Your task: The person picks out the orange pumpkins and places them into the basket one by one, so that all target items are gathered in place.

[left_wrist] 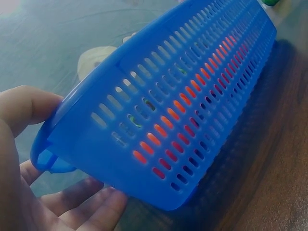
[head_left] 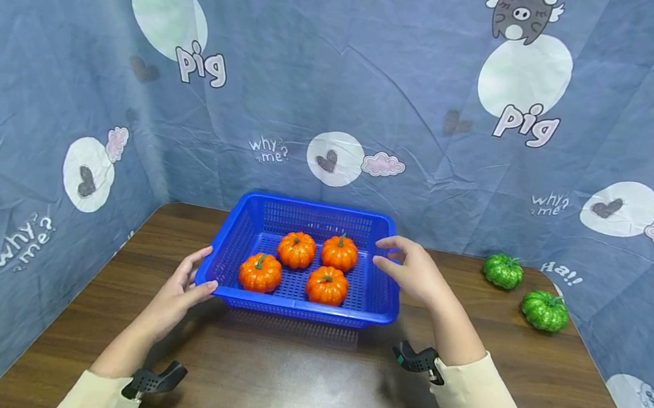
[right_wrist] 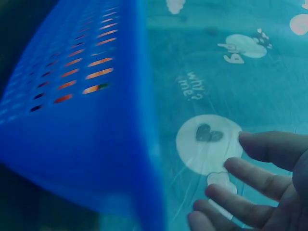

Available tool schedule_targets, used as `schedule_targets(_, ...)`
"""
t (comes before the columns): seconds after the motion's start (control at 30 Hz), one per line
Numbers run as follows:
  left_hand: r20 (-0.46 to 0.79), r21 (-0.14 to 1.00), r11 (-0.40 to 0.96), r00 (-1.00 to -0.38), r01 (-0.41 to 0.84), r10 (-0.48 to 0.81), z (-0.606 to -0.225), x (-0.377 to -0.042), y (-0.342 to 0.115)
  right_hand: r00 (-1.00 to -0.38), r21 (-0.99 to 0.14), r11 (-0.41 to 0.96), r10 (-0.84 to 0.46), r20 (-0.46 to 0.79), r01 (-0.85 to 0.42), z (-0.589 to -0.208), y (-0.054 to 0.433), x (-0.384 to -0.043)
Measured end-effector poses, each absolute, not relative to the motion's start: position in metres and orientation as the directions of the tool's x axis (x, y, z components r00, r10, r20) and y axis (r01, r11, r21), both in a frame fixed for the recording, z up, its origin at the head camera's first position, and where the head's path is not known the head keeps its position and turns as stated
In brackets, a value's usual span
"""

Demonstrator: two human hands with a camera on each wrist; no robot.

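Note:
A blue plastic basket (head_left: 297, 307) with slotted walls stands on the table and holds several small orange pumpkins (head_left: 326, 285) with green stems. My left hand (head_left: 180, 292) grips the basket's left end. In the left wrist view its thumb (left_wrist: 33, 103) lies on the rim, while the other fingers reach below along the outer wall. Near the right rim hovers my right hand (head_left: 410, 267), its fingers loosely bent and holding nothing. The right wrist view has those fingers (right_wrist: 255, 178) apart from the basket wall (right_wrist: 72, 149).
Two green pumpkins (head_left: 502, 271) sit on the wooden table (head_left: 294, 382) at the far right, close to its edge. A blue printed cloth (head_left: 340, 84) hangs behind and at both sides. Each wrist carries a black mount.

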State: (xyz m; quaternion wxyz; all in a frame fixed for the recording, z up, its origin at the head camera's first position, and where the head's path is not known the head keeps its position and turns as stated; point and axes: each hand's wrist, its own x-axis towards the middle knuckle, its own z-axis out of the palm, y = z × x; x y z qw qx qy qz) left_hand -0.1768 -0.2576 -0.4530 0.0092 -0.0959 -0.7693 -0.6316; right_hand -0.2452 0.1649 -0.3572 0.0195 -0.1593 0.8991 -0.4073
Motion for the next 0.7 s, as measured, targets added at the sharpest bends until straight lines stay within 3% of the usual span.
schedule_targets(0.47, 0.172, 0.971, 0.137, -0.971, 0.196, 0.167, -0.454, -0.175, -0.261, -0.911, -0.708, 0.578, -0.191, 0.366, -0.406, -0.383, 0.188, -0.229)
schedule_targets(0.7, 0.197, 0.968, 0.118, -0.964, 0.22, 0.179, -0.456, -0.174, -0.261, -0.904, -0.703, 0.59, -0.122, 0.409, -0.397, -0.399, 0.201, -0.224)
